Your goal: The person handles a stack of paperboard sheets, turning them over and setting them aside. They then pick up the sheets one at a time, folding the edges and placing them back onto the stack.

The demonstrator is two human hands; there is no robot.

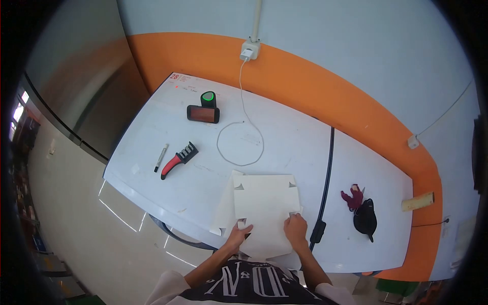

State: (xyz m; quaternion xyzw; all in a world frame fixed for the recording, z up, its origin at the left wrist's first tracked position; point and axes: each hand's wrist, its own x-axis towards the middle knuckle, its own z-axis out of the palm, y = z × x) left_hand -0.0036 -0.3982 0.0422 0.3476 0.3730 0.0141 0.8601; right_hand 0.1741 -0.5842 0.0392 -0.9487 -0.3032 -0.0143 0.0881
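White cardboard sheet (264, 203) lies flat on the table (168, 127), its near corners pinched by left hand (238, 235) and right hand (296, 226).

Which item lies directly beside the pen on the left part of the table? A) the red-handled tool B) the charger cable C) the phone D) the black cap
A: the red-handled tool lies just to the right of the pen in the picture, while the phone sits further back on the table and the black cap is across on the other side.
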